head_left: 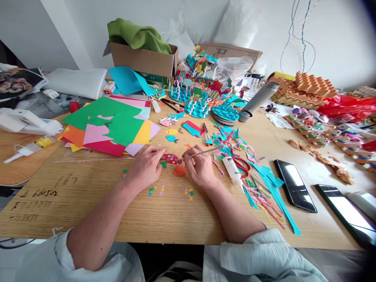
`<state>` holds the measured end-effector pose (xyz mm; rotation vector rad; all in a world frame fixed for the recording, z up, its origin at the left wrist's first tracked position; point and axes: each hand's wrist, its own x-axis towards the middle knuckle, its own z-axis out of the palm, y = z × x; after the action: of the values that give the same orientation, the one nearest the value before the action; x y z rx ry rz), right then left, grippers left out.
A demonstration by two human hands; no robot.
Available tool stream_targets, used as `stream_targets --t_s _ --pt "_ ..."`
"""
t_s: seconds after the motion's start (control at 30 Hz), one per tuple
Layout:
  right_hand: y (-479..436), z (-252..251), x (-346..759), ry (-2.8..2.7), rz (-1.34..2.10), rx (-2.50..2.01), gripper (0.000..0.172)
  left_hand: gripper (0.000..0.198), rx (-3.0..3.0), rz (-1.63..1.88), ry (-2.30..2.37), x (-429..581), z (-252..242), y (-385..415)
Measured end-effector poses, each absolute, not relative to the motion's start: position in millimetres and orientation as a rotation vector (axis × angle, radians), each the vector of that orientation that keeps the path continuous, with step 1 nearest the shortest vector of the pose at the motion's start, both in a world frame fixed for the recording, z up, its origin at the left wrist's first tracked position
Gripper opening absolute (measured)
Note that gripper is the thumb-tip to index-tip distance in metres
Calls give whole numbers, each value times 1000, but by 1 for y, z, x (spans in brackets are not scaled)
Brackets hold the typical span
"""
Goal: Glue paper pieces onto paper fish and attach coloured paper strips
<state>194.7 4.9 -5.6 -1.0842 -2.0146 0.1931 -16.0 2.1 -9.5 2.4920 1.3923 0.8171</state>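
A red paper fish (170, 158) with coloured dots lies on the table between my hands. My left hand (147, 164) rests at its left end, index finger stretched out and the other fingers partly hidden; whether it touches the fish I cannot tell. My right hand (199, 166) pinches a thin wooden stick (207, 150), its tip at the fish's right end. Just below lies an orange paper fish (179, 170). Above are a blue paper fish (171, 138) and a yellow paper fish (170, 131). Small paper dots (161, 190) and snippets (189, 192) lie nearer me.
Coloured paper sheets (117, 125) are piled at left. To the right lie a white glue bottle (232, 169), red-handled scissors (243, 167), paper strips (264, 196) and a phone (295, 186). Blue-based paper models (196, 107) and a grey metal flask (260, 101) stand behind.
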Motion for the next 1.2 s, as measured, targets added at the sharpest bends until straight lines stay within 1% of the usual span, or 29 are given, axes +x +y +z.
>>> stream_targets --t_s 0.63,0.97,1.2 --pt "3 -1 193 -2034 219 -1085 18 55 2509 784 1402 -17 -10 2" --pt "4 1 193 -2080 226 -1101 21 56 2521 784 1399 -16 -8 2" --pt "4 1 193 -2083 282 -1122 19 51 2601 818 1367 -15 -9 2"
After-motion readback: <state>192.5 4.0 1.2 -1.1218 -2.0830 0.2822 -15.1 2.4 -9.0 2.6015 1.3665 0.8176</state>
